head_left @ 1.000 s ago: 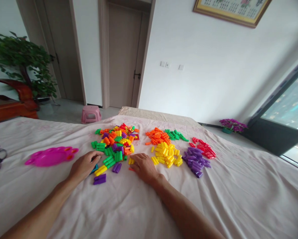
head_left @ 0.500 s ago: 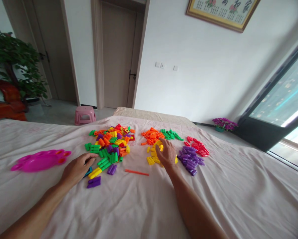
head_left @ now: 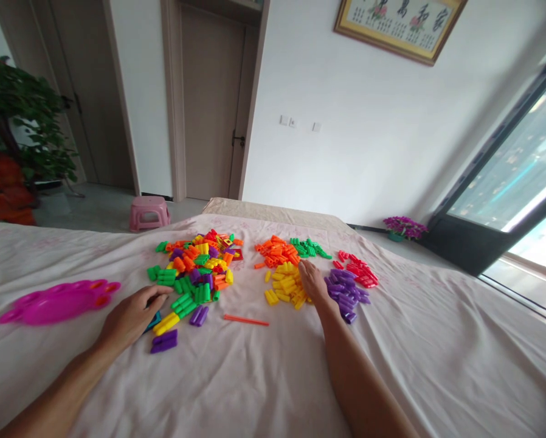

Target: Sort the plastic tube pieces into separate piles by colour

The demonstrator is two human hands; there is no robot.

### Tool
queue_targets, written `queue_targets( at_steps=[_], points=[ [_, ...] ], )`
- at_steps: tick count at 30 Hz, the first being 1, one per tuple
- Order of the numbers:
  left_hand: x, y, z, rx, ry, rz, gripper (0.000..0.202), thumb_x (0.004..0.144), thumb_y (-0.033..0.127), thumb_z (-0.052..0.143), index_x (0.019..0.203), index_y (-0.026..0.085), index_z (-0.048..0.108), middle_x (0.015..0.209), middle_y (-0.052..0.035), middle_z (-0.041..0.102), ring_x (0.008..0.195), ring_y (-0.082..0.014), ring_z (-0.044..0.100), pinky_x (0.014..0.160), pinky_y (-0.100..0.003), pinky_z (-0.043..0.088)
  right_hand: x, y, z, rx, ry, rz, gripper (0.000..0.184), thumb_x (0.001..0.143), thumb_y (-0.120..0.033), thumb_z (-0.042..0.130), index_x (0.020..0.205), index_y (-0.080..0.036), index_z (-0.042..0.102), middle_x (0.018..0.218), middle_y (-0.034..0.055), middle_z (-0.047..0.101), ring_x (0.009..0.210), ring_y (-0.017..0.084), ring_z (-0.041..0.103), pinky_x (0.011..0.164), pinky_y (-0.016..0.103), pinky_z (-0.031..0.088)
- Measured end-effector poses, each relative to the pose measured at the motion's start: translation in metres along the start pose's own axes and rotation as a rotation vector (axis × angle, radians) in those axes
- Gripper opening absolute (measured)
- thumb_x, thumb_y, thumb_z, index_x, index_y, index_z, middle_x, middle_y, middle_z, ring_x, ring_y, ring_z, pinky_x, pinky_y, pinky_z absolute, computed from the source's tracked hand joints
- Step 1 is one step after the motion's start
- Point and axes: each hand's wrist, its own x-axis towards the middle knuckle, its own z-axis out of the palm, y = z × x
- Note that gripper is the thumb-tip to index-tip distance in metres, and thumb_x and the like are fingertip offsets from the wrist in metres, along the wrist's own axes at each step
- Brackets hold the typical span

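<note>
My left hand (head_left: 129, 313) rests at the near left of a mixed pile of plastic building pieces (head_left: 193, 261), fingers loosely bent and a gap beside the thumb. Partly under it lies a blue piece (head_left: 153, 322). Close by are a long yellow piece (head_left: 166, 324) and purple pieces (head_left: 164, 342). My right hand (head_left: 314, 281) is stretched out between the yellow pieces (head_left: 284, 283) and the purple pile (head_left: 346, 291), against the yellow pile's right side. Its fingers point away from me; the far side of this hand is hidden.
Orange pieces (head_left: 275, 251), green pieces (head_left: 309, 247) and red pieces (head_left: 362, 271) lie in separate heaps farther back. Thin orange sticks (head_left: 245, 320) lie between my hands. A magenta tray (head_left: 58, 304) is at left on the wrinkled cloth (head_left: 255, 389). Beyond stands a pink stool (head_left: 149, 213).
My right hand has moved off the top of the yellow pile to its right side, uncovering more yellow pieces. My left hand stays by the mixed pile. The view has shifted slightly.
</note>
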Motion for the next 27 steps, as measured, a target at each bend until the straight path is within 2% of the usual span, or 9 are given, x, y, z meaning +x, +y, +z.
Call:
queue_targets(
  at_steps=[2, 5, 8, 12, 18, 21, 27],
  points=[
    [0.000, 0.000, 0.000, 0.005, -0.004, -0.009, 0.036, 0.089, 0.049, 0.043, 0.109, 0.032, 0.067, 0.117, 0.0041, 0.072, 0.104, -0.0187, 0.066, 0.089, -0.023, 0.047, 0.000, -0.003, 0.000, -0.050, -0.038, 0.003, 0.043, 0.101, -0.033, 0.025, 0.122, -0.018, 0.059, 0.124, 0.0122, 0.063, 0.115, 0.022, 0.056, 0.098, 0.033, 0.039],
    [0.000, 0.001, -0.001, 0.011, -0.014, -0.020, 0.036, 0.089, 0.049, 0.042, 0.109, 0.032, 0.067, 0.117, 0.0046, 0.072, 0.104, -0.0184, 0.066, 0.089, -0.023, 0.047, 0.000, -0.005, -0.002, -0.076, -0.068, -0.011, 0.037, 0.101, -0.032, 0.029, 0.106, -0.020, 0.063, 0.109, 0.0102, 0.067, 0.108, 0.021, 0.058, 0.094, 0.031, 0.039],
    [-0.001, 0.003, -0.001, 0.009, -0.012, -0.020, 0.036, 0.089, 0.050, 0.042, 0.109, 0.032, 0.067, 0.117, 0.0045, 0.072, 0.104, -0.0184, 0.066, 0.090, -0.024, 0.047, -0.001, -0.005, -0.005, -0.097, -0.068, 0.008, 0.040, 0.102, -0.032, 0.026, 0.094, -0.019, 0.063, 0.099, 0.0103, 0.067, 0.102, 0.021, 0.058, 0.091, 0.030, 0.039],
    [-0.001, 0.004, -0.001, 0.001, 0.006, -0.017, 0.036, 0.088, 0.050, 0.044, 0.107, 0.032, 0.068, 0.115, 0.0044, 0.073, 0.102, -0.0182, 0.067, 0.087, -0.023, 0.048, -0.001, -0.005, -0.007, -0.097, -0.064, 0.039, 0.048, 0.103, -0.035, 0.019, 0.090, -0.019, 0.063, 0.097, 0.0110, 0.066, 0.096, 0.020, 0.060, 0.083, 0.030, 0.041],
    [0.000, -0.001, 0.001, -0.015, 0.005, -0.004, 0.036, 0.089, 0.050, 0.044, 0.108, 0.031, 0.067, 0.114, 0.0025, 0.073, 0.100, -0.0194, 0.068, 0.090, -0.025, 0.048, 0.003, -0.008, -0.005, -0.095, -0.096, -0.015, 0.052, 0.103, -0.041, 0.022, 0.080, -0.020, 0.064, 0.091, 0.0086, 0.067, 0.099, 0.019, 0.060, 0.089, 0.031, 0.039],
    [0.000, -0.002, 0.002, -0.018, 0.003, -0.005, 0.037, 0.089, 0.050, 0.043, 0.109, 0.031, 0.067, 0.115, 0.0022, 0.072, 0.101, -0.0202, 0.067, 0.089, -0.025, 0.048, 0.008, -0.008, -0.002, -0.099, -0.107, -0.030, 0.053, 0.103, -0.044, 0.023, 0.082, -0.020, 0.066, 0.092, 0.0086, 0.068, 0.100, 0.019, 0.060, 0.091, 0.032, 0.039],
    [0.000, 0.000, 0.001, -0.015, -0.012, -0.020, 0.037, 0.089, 0.050, 0.042, 0.110, 0.031, 0.066, 0.116, 0.0030, 0.072, 0.103, -0.0191, 0.067, 0.090, -0.024, 0.047, 0.015, -0.006, 0.002, -0.115, -0.114, -0.033, 0.047, 0.101, -0.047, 0.029, 0.098, -0.024, 0.070, 0.097, 0.0084, 0.068, 0.099, 0.021, 0.060, 0.089, 0.034, 0.042]
  ],
)
